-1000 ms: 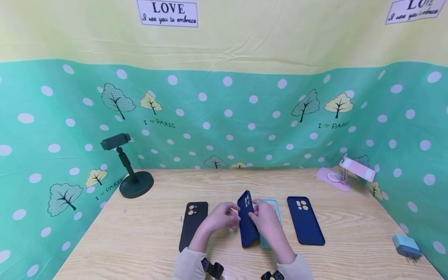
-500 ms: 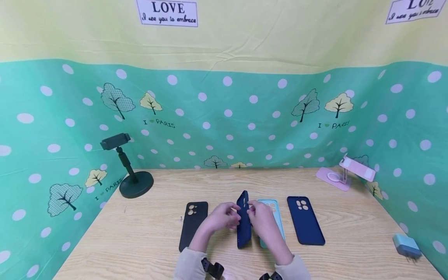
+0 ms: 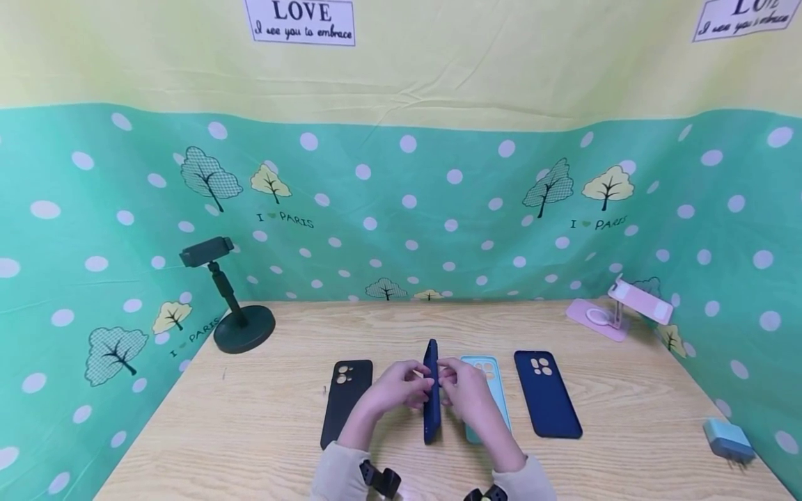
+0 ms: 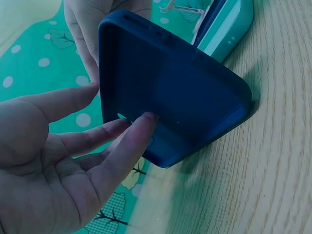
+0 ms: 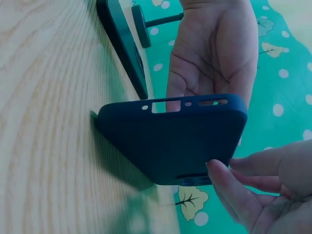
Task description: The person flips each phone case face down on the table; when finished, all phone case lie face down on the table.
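Note:
Between both hands a dark blue phone case (image 3: 431, 400) stands on its long edge, seen nearly edge-on in the head view. Its hollow side faces my left hand (image 3: 401, 386); in the left wrist view, one fingertip (image 4: 148, 119) lies inside the case and another touches the upper edge. From the other side, my right hand (image 3: 466, 390) pinches the edge near the camera cutouts, with a fingertip (image 5: 217, 170) on the back. Port holes show along the case's short end (image 5: 165, 105) in the right wrist view.
A black phone case (image 3: 344, 400) lies left of the hands. A light teal case (image 3: 498, 390), partly under the right arm, and another dark blue case (image 3: 548, 400) lie to the right. Farther off are a black stand (image 3: 244, 330), a pink stand (image 3: 639, 303) and a blue charger (image 3: 729, 440).
The held phone case has turned from showing its back to nearly edge-on, shifting slightly left. My right hand moved a little left with it, uncovering more of the teal case.

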Available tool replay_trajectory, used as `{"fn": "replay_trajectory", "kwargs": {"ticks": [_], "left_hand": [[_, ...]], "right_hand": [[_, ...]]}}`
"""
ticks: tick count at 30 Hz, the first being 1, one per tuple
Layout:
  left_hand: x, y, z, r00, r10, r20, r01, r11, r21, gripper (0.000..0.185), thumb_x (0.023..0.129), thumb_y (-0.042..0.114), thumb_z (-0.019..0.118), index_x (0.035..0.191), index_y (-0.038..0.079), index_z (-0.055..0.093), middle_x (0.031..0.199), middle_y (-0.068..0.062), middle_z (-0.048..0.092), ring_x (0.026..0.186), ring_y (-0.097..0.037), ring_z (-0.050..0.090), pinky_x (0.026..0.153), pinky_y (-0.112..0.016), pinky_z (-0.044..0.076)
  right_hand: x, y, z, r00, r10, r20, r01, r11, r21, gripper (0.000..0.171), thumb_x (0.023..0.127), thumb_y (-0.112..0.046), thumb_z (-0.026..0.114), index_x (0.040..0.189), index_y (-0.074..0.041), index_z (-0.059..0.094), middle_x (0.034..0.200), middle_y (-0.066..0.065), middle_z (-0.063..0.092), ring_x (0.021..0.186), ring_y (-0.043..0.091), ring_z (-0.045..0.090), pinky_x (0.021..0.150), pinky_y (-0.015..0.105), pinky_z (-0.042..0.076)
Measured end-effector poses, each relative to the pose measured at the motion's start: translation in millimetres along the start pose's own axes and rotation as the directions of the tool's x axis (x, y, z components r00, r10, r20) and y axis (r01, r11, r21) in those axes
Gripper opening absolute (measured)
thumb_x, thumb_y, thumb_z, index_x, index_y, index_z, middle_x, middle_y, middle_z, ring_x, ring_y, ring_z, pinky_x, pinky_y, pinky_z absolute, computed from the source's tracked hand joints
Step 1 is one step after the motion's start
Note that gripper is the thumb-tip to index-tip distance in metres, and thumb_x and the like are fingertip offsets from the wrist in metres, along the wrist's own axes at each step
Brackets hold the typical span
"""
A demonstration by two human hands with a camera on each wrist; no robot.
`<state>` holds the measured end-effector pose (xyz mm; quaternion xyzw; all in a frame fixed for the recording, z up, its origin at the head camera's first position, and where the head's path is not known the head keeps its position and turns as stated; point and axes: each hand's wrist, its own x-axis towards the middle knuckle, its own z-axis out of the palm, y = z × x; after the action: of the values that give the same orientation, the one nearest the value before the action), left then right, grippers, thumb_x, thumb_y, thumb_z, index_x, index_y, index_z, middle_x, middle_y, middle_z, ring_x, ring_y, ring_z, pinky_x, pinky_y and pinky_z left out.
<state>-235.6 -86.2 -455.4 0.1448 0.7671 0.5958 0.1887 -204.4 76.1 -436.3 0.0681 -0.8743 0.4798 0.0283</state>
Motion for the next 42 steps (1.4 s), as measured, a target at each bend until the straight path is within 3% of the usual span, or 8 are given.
{"fn": "replay_trajectory", "kwargs": {"ticks": [13,20,31,42], "left_hand": [[-1.2,3.4,1.3,1.0,-0.006,-0.028,0.007,1.0,0.019,0.031,0.093,0.009,0.062,0.115,-0.011,0.054,0.088,-0.016,0.064,0.072,-0.016,0.067,0.068,-0.04,0.061],[-5.0,7.9,0.0,1.0,-0.009,-0.025,0.009,0.999,0.033,0.031,0.093,0.007,0.061,0.116,-0.013,0.054,0.09,-0.022,0.066,0.076,-0.021,0.069,0.068,-0.042,0.06],[-8.1,11.9,-10.0,1.0,-0.012,-0.023,0.013,0.997,0.07,0.023,0.092,0.004,0.06,0.108,-0.012,0.06,0.087,-0.017,0.068,0.085,-0.038,0.069,0.069,-0.039,0.06],[-11.5,12.8,-16.9,0.998,-0.035,-0.049,0.041,0.993,0.112,0.021,0.091,0.004,0.061,0.106,-0.011,0.062,0.088,-0.015,0.066,0.082,-0.027,0.069,0.071,-0.043,0.06]], "right_hand": [[0.2,1.0,3.1,0.998,0.035,0.049,-0.039,0.996,0.082,0.038,0.085,0.012,0.059,0.123,0.008,0.059,0.093,0.016,0.066,0.081,0.028,0.069,0.058,0.03,0.059],[1.6,5.8,6.5,0.995,0.051,0.081,-0.058,0.994,0.092,0.039,0.087,0.009,0.06,0.126,0.008,0.056,0.096,0.016,0.066,0.081,0.028,0.069,0.06,0.032,0.059],[3.1,12.1,14.6,0.991,0.054,0.126,-0.067,0.993,0.098,0.043,0.085,0.011,0.059,0.128,0.01,0.053,0.096,0.017,0.067,0.084,0.026,0.068,0.06,0.031,0.059],[2.1,18.0,22.2,0.991,0.026,0.135,-0.035,0.997,0.065,0.042,0.084,0.007,0.063,0.126,0.011,0.055,0.092,0.016,0.068,0.078,0.018,0.068,0.057,0.028,0.058]]}}
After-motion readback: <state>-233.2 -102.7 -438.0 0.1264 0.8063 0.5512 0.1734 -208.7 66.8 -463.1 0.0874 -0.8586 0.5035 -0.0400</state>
